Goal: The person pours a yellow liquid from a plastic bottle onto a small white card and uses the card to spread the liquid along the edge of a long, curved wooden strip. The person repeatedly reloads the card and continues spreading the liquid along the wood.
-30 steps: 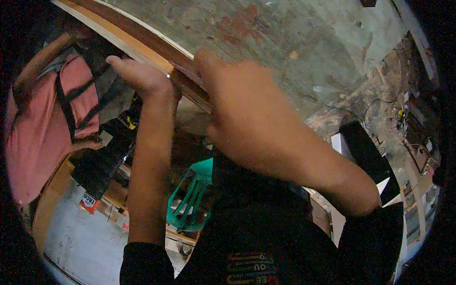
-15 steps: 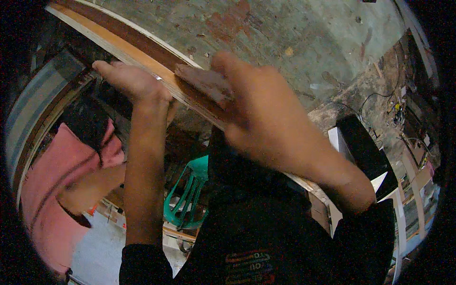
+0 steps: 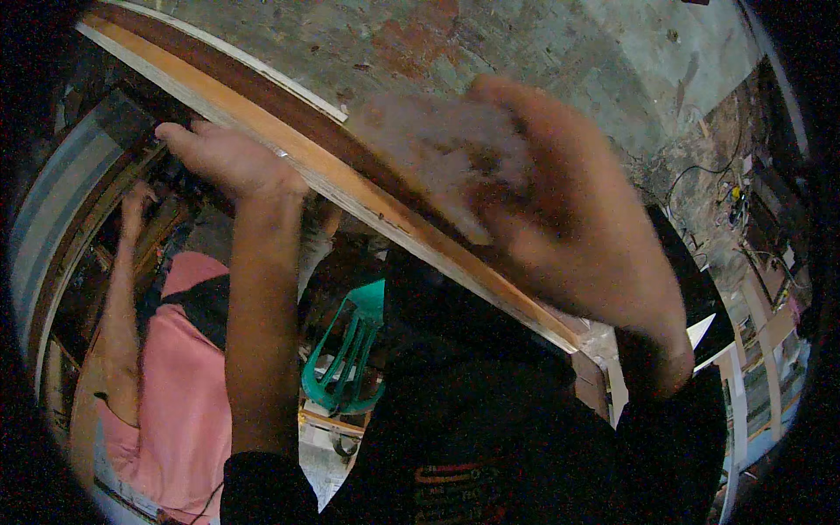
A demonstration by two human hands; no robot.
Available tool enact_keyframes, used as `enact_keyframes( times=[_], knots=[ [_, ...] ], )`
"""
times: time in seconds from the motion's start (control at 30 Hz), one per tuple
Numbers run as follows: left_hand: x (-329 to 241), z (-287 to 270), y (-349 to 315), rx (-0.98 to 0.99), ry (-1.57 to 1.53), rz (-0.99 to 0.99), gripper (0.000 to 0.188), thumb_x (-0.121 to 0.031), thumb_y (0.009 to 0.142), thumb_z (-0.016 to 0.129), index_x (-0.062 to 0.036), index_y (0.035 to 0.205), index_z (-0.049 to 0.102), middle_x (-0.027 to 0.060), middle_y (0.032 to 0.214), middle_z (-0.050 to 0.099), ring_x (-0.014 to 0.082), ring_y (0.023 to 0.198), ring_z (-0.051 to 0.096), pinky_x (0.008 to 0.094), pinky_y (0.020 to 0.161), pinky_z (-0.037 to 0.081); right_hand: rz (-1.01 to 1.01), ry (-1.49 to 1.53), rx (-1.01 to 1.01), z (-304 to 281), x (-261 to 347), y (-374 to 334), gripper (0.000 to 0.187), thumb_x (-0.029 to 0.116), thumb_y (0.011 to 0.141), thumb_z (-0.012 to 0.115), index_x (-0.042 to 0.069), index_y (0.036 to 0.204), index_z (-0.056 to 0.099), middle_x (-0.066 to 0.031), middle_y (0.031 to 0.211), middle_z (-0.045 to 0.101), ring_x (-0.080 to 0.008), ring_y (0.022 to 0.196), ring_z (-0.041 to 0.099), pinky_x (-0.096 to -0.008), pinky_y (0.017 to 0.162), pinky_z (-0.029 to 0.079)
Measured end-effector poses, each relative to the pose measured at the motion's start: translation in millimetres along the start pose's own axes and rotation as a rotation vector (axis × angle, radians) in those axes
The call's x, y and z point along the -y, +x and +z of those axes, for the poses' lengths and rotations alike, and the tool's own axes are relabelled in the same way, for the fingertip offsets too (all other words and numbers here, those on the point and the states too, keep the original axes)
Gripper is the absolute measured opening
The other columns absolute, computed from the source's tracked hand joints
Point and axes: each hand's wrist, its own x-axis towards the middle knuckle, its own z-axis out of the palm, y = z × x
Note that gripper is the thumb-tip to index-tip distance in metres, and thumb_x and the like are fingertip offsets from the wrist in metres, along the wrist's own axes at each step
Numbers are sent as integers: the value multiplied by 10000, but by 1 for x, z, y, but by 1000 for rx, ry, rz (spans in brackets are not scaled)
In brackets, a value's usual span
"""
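A long wooden board (image 3: pixel 262 129) slants from the upper left to the lower right, with an orange-brown face, a pale edge and a dark brown strip behind. Against its near edge my left hand (image 3: pixel 232 162) is gripping, the thumb sticking out to the left and the other fingers mostly hidden by the wood. My right hand (image 3: pixel 586 201), smeared by motion, is closed on a flat, worn grey-brown sheet (image 3: pixel 446 149), whose material I cannot make out. The sheet lies over the board's far side near the middle; whether it touches the wood is unclear.
A person in a pink shirt (image 3: pixel 188 376) bends at the left, one arm stretched forward. A green plastic chair (image 3: pixel 350 350) stands below the board. Black boxy object (image 3: pixel 700 289) and cables (image 3: pixel 731 175) lie at the right, beyond the stained concrete floor (image 3: pixel 560 52).
My right hand has moved right and away from the board's near edge, showing more of the sheet. My left hand stays nearly in place. The person in pink has shifted and stretched out an arm.
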Motion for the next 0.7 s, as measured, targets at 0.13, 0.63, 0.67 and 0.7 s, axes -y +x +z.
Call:
enact_keyframes(
  times=[0.13, 0.63, 0.67, 0.7],
  knots=[
    [4, -5, 0, -17, -107, -16, 908, -723, 978, 248, -34, 1569, 259, 164, 1596, 312, 326, 1450, 327, 428, 1211, 208, 114, 36, 164, 22, 22, 15, 456, -63, 773, 656, 0, 1210, 541, -277, 982, 652, -437, 957, 663, -445, 827, 524],
    [16, -17, 15, -118, -470, 95, 826, -652, 1021, 334, -32, 1564, 280, 122, 1555, 348, 220, 1414, 343, 359, 1194, 208, 187, 19, 138, 54, 57, 64, 356, -21, 807, 621, -21, 1154, 538, -232, 909, 598, -262, 880, 632, -365, 784, 497],
    [15, -15, 5, -164, -445, 23, 802, -645, 1027, 325, -42, 1555, 298, 117, 1537, 362, 224, 1393, 362, 364, 1186, 223, 91, 42, 80, 56, 62, 72, 355, -22, 809, 618, -22, 1155, 537, -232, 914, 594, -253, 890, 624, -365, 794, 495],
    [16, -10, -12, -195, -427, -28, 779, -639, 1034, 316, -52, 1546, 317, 113, 1519, 377, 228, 1372, 381, 368, 1177, 239, 84, 19, 66, 51, 62, 75, 354, -21, 807, 625, -23, 1150, 538, -225, 931, 602, -243, 912, 621, -363, 811, 492]
  ],
)
